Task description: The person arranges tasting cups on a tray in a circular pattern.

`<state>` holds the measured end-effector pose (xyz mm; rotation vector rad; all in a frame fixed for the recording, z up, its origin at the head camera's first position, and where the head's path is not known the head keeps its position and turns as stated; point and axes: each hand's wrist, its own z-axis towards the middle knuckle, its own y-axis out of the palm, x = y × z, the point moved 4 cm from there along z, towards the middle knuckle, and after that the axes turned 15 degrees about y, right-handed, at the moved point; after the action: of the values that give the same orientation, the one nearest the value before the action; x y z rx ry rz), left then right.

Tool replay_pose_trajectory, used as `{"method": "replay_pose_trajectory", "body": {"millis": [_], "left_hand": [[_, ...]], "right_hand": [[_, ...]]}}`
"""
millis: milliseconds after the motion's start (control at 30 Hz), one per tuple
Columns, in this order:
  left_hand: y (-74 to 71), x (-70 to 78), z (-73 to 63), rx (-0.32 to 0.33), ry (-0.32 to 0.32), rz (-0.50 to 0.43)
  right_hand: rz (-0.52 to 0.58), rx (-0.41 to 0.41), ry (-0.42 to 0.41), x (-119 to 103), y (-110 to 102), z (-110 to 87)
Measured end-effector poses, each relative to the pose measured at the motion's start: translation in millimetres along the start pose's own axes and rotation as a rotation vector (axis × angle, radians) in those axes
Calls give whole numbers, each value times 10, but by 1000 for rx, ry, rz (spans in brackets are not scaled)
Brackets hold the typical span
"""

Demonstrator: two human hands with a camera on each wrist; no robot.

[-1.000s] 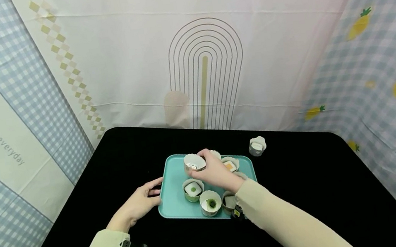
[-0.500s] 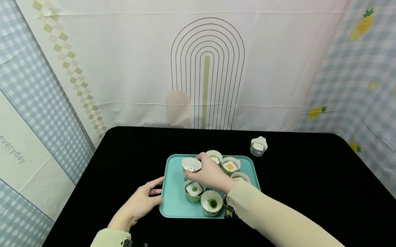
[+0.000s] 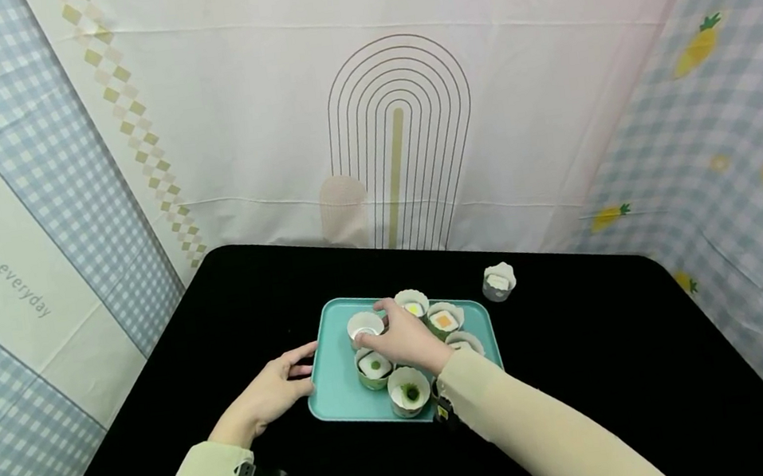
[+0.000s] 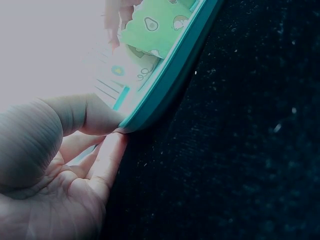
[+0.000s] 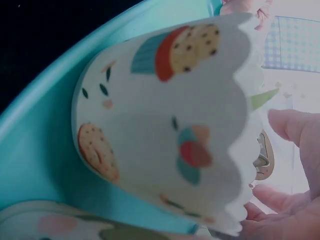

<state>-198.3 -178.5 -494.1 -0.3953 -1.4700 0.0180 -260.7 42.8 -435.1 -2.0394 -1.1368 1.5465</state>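
My left hand [image 3: 267, 392] pinches the left rim of the teal tray [image 3: 337, 396], thumb above and fingers beneath in the left wrist view. Over the tray's back left, my right hand [image 3: 409, 339] holds a white paper baking cup [image 3: 364, 321] between thumb and fingers, low at tray level. Just in front of it stands a cup with a green-dotted white piece [image 3: 374, 366]. Nearer the front edge is a cup with a dark green topping [image 3: 410, 391]. A cup printed with muffins [image 5: 165, 120] fills the right wrist view, partly covering the right fingers [image 5: 290, 125].
Toward the tray's back right are cups with yellow [image 3: 413, 308] and orange [image 3: 445, 321] toppings, plus another cup [image 3: 464, 342] beside the forearm. A lone cup [image 3: 499, 282] stands off the tray on the black tablecloth [image 3: 587, 372]. Patterned curtains [image 3: 251, 126] hang behind the table.
My right hand has brought the white baking cup a little left and lower toward the tray, uncovering the yellow-topped cup. My left hand stays at the tray's edge.
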Motion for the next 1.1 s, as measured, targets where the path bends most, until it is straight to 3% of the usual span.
{"method": "replay_pose_trajectory", "body": {"millis": [633,1100], "left_hand": [[2,31,18,6,9,-10],[-3,23,14,-3,-8,-11]], "right_hand": [[4,-30,-67,46,5,-83],[-1,22,10,61,-86,-120]]}}
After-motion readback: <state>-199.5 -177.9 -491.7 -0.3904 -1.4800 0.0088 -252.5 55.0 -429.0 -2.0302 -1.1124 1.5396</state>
